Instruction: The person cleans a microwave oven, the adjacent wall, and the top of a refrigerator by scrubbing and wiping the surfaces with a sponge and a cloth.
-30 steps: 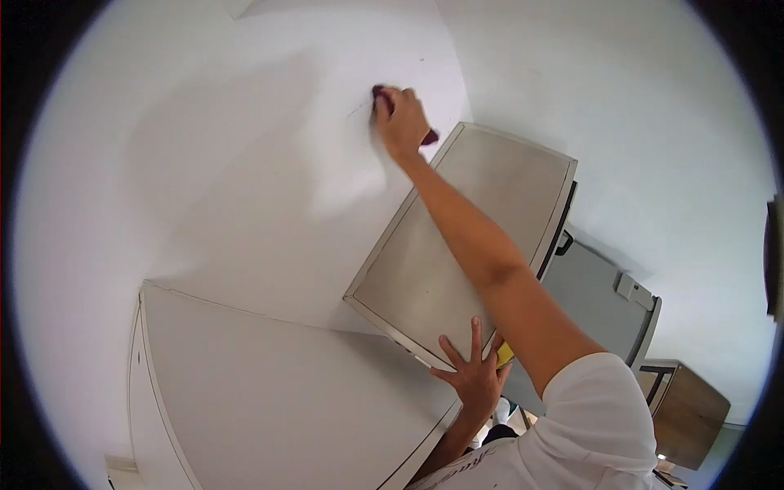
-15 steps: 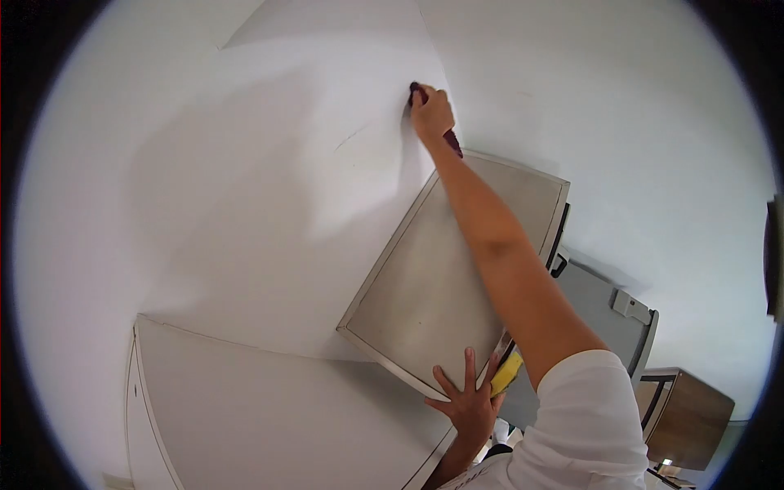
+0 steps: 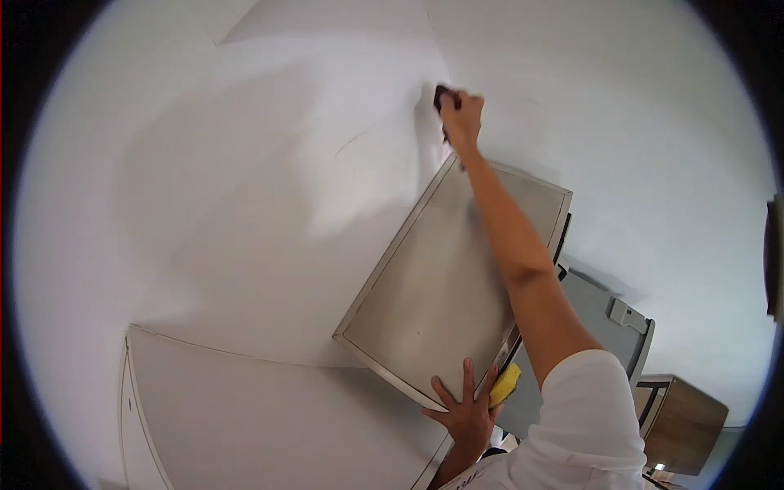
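Observation:
My right hand (image 3: 463, 114) is raised at the wall corner, with its fingers wrapped round a dark maroon cloth (image 3: 443, 95) pressed to the white wall. Part of the cloth hangs below the hand, beside the upper corner of a grey metal-framed panel (image 3: 425, 286). Low on that panel, my left hand (image 3: 467, 418) rests with several fingers spread flat over its edge. A yellow sponge (image 3: 506, 384) sits between the thumb and index finger of this hand, jutting past the panel's side; the thumb is partly hidden.
A white wall (image 3: 245, 163) with a thin dark scratch fills the left. Below it is a large pale surface (image 3: 269, 408). A grey board (image 3: 588, 318) with a clip-like fitting and a brown wooden piece of furniture (image 3: 690, 425) stand at the right.
My right hand has moved right and slightly down with the maroon cloth, closer to the wall corner. My left hand and the sponge stay nearly in place.

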The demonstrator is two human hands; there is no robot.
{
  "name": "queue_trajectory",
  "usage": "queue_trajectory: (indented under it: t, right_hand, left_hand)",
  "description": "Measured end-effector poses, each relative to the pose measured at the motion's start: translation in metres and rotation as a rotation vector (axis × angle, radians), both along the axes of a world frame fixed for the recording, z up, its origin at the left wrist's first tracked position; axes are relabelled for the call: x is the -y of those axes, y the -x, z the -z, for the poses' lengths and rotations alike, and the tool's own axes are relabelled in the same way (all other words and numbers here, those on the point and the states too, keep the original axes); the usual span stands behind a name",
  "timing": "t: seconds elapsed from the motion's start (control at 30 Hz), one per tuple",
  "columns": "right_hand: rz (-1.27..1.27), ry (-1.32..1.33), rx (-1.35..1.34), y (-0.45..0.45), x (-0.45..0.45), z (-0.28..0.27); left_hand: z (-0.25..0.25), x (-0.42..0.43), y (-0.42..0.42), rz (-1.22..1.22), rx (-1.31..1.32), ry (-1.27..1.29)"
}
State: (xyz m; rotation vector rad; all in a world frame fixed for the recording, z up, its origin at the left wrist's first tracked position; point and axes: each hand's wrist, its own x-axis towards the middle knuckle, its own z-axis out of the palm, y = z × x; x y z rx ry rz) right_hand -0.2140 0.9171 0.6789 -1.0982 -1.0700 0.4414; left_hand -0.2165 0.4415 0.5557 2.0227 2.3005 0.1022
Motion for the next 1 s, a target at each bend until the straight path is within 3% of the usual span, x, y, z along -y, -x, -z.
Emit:
queue_trajectory:
  t: [0.1,0.17,0.23,0.27,0.3,0.37,0.53,0.67,0.7,0.77,0.83,0.93,1.0]
  right_hand:
    - [-0.211,-0.150,-0.056,-0.013,-0.043,-0.022]
    - [-0.168,-0.108,0.149,-0.005,-0.048,-0.013]
    - [-0.159,0.173,0.456,-0.007,-0.055,0.014]
    - [-0.271,0.297,0.516,-0.016,-0.057,0.026]
    - [-0.432,0.486,0.452,-0.024,-0.061,0.038]
    - [-0.345,0.584,0.355,-0.023,-0.054,0.071]
    - [-0.113,0.403,0.431,0.053,0.023,0.104]
    - [-0.339,0.370,0.612,0.094,0.125,0.115]
    - [-0.256,0.281,1.432,0.124,0.129,0.161]
    - [-0.554,0.203,0.710,0.130,0.216,0.144]
    - [-1.226,0.181,0.571,0.113,0.248,0.124]
    - [-1.155,0.373,0.363,0.093,0.249,0.096]
    - [-0.766,0.286,0.235,0.072,0.212,0.082]
  left_hand:
    - [0.004,0.000,0.001,-0.007,0.012,-0.026]
    - [0.006,0.000,0.001,-0.009,0.012,-0.023]
    - [0.007,-0.001,-0.001,-0.008,0.012,-0.028]
    - [0.008,-0.001,0.000,-0.006,0.015,-0.029]
    - [0.009,0.000,0.001,-0.005,0.020,-0.032]
    - [0.011,0.001,0.001,-0.003,0.019,-0.048]
    - [0.011,0.000,0.001,0.005,0.018,-0.074]
    - [0.007,0.001,0.000,0.015,0.028,-0.044]
    - [0.005,0.000,0.000,0.010,0.034,-0.045]
    - [0.006,0.000,-0.001,0.014,0.020,-0.042]
    - [0.007,0.001,-0.001,0.014,-0.003,-0.050]
    - [0.007,0.003,0.001,0.037,-0.033,-0.081]
    - [0.005,0.001,0.001,0.045,-0.043,-0.063]
